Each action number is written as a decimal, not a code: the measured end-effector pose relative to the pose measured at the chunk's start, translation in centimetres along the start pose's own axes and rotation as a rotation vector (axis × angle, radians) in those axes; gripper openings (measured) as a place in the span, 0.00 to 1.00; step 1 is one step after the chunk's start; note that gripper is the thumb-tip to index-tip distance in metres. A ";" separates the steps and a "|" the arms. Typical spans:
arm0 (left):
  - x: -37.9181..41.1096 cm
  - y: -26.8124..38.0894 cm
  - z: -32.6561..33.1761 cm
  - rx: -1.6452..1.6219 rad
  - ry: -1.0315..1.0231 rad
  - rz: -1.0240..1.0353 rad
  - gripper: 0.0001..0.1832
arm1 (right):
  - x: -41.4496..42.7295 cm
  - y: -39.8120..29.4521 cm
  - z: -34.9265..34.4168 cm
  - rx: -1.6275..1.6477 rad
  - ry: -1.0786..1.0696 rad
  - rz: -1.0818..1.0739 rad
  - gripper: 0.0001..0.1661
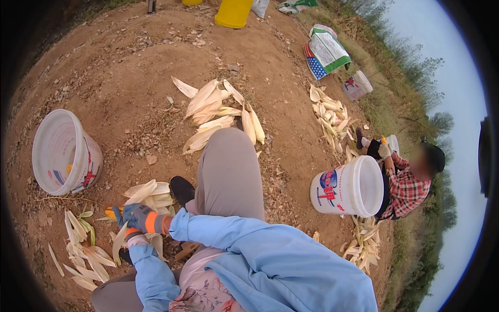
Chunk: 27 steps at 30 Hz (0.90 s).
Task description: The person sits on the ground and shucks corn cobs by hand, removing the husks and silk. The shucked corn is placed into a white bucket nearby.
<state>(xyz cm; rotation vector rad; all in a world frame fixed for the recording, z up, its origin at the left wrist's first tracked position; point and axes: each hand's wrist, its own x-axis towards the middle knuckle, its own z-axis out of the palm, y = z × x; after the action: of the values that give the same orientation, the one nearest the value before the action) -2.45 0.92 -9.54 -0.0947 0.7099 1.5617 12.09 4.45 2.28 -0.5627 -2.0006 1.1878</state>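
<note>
Both my hands wear blue-grey work gloves with orange bands and are close together at the lower left. My left hand (120, 219) holds an ear of corn (110, 212), whose bare yellow kernels show past the fingers. Over it lies my right hand (139, 217), closed at the same ear and partly hiding the left hand. A strip of pale husk (118, 242) hangs below the hands. Loose dry husks (87, 253) lie on the soil to the left, and more husks (153, 194) lie just above my hands.
A white plastic bucket (89, 156) with some yellow corn inside stands at the left. Unhusked corn ears (212, 103) lie beyond my knee. Another white bucket (335, 189) stands at right, near a seated person (409, 175) holding corn. Yellow buckets (233, 13) and a sack (327, 50) are farther off.
</note>
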 end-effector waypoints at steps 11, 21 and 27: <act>0.3 0.2 -1.6 0.006 -0.051 0.023 0.24 | -0.3 -1.4 0.1 0.020 -0.016 -0.009 0.05; -2.3 -1.4 7.1 0.021 0.018 0.064 0.27 | 1.4 0.9 -1.4 1.304 0.462 0.710 0.08; -3.5 -0.9 9.0 0.061 -0.008 0.059 0.27 | 1.2 0.1 -4.6 1.613 0.251 0.694 0.12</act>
<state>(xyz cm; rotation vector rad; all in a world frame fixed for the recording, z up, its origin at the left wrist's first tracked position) 2.00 2.15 -1.02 -0.0229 0.7595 1.5946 14.83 7.86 4.07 -0.4380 -0.1558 2.4246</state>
